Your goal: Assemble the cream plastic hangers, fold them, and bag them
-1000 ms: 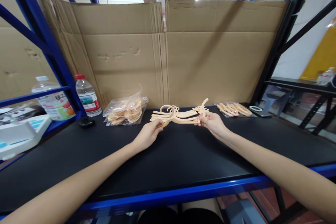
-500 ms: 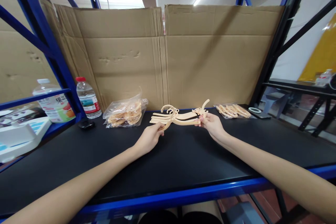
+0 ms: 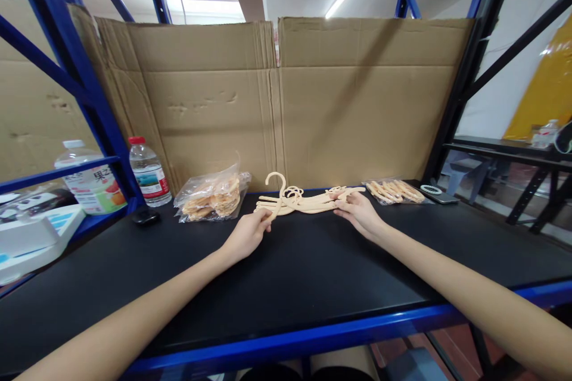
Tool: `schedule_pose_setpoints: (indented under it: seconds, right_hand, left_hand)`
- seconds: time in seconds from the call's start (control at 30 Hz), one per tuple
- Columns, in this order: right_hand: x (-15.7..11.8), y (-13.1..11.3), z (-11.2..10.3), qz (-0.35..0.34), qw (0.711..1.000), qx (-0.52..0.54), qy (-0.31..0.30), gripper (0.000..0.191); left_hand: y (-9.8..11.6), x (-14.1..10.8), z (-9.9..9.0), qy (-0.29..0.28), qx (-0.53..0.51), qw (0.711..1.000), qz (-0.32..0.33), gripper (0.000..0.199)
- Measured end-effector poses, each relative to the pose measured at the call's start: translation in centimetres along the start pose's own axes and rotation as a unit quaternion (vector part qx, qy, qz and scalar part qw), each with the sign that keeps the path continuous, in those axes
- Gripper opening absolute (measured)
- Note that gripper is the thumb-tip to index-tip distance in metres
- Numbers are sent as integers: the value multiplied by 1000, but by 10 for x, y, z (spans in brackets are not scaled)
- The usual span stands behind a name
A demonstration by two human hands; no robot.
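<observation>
My left hand [image 3: 247, 233] is closed on the end of a beige clothes hanger [image 3: 280, 201], whose curved hook stands up above my fingers. My right hand [image 3: 363, 216] pinches a second beige hanger [image 3: 354, 191] at the right end of the group, its hook pointing to the right. Between the hands, several similar hangers [image 3: 310, 205] lie fanned out and overlapping on the black tabletop [image 3: 286, 274]. Where the held hangers end and the others begin is hard to make out.
A clear bag of beige hangers [image 3: 212, 196] lies left, a flatter bag [image 3: 395, 191] right. Farther left stand a red-capped water bottle [image 3: 151, 172] and a black mouse [image 3: 145, 216]. A phone [image 3: 440, 193] with a white ring lies right. Cardboard [image 3: 214, 107] walls the back.
The left hanger's hook has swung upright and left as my left hand shifted slightly left. The right hanger's hook, raised before, now lies lower and flatter. My view has tilted slightly.
</observation>
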State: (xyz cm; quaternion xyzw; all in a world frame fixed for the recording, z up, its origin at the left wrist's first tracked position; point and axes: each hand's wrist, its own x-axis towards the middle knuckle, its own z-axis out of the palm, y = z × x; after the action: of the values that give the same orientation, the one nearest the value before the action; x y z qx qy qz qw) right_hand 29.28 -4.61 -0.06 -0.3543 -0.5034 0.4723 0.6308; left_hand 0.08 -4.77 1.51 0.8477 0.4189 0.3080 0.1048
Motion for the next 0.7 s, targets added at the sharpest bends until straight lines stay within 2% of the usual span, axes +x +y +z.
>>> schedule_pose_setpoints:
  seconds: [0.1,0.23,0.37,0.43,0.57,0.7]
  right_hand:
    - [11,-15,-20,-4,1000,5,-2,34]
    - [19,-40,-49,21,999,-16,-40,33]
    - [17,-56,-70,77,982,-115,-130,31]
    - [16,-59,-77,120,953,-195,-198,33]
    - [16,-59,-85,204,874,-308,-316,35]
    - [17,-60,-89,206,812,-388,-384,32]
  left_hand:
    - [-7,2,-8,-1,-2,1000,0,13]
    - [-7,3,-16,-12,-8,1000,15,16]
    - [0,1,-15,-35,-5,999,29,13]
    - [4,0,-13,-58,-3,998,34,12]
    - [13,-2,-17,-133,-4,990,55,12]
    - [20,-4,-24,-191,3,980,59,14]
